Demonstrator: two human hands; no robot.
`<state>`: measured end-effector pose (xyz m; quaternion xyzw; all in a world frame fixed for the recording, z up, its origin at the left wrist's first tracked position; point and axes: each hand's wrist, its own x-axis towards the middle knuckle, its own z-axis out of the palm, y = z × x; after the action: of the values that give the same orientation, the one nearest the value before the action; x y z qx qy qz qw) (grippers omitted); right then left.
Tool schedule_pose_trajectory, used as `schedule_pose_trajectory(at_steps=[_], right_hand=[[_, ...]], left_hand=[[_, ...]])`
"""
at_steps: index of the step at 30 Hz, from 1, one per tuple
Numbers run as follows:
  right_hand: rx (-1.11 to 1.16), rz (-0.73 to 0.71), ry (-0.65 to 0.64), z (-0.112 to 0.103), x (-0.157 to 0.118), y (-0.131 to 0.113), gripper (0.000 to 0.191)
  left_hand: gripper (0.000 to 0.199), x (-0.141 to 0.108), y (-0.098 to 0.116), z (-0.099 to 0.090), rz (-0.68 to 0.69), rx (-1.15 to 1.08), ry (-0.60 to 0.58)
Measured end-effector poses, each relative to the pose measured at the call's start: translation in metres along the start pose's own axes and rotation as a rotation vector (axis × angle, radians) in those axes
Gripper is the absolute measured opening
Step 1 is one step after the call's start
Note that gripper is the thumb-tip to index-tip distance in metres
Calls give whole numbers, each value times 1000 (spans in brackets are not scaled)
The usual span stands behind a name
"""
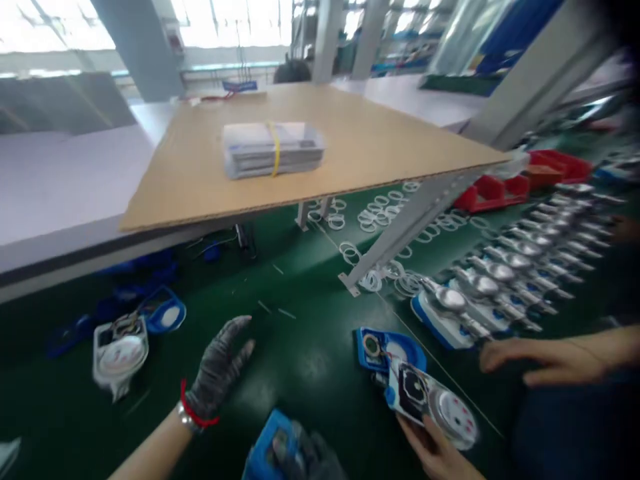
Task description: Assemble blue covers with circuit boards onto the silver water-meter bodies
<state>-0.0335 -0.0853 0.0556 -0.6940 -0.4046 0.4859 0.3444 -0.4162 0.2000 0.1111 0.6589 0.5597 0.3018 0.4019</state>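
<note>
My left hand (220,367), in a grey glove with a red cord and a beaded bracelet at the wrist, hovers over the green work surface with its fingers apart and nothing in them. Low in the view, my right hand (313,453), also gloved in grey and blurred, has its fingers around a blue plastic housing (270,447). To the left of my left hand lies an opened device, with a white body (121,357) and a blue cover (164,311) beside it.
Another person's bare hands are at right, one (435,447) holding a white device (435,400) joined to a blue part (390,350). Beyond stand rows of metallic parts (485,285), white rings (370,280) and red bins (493,192). A raised shelf with cardboard (360,147) bears a banded stack (273,150).
</note>
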Motion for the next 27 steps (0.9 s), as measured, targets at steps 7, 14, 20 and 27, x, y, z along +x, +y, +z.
schedule_pose_trajectory(at_steps=[7,14,20,27], right_hand=[[-298,-71,-101,69,-2,-47,54],[-635,-137,-396,193,-6,-117,89],[-492,-141,-489,182,-16,-116,94],[-419,-178,-470,187,-31,-107,100]], left_hand=[[72,-264,-31,59,-818,-651,227],[75,-269,-21,98,-661,-903,256],[74,-274,-42,101,-593,-902,269],[48,-297,-48,85,-249,-115,527]])
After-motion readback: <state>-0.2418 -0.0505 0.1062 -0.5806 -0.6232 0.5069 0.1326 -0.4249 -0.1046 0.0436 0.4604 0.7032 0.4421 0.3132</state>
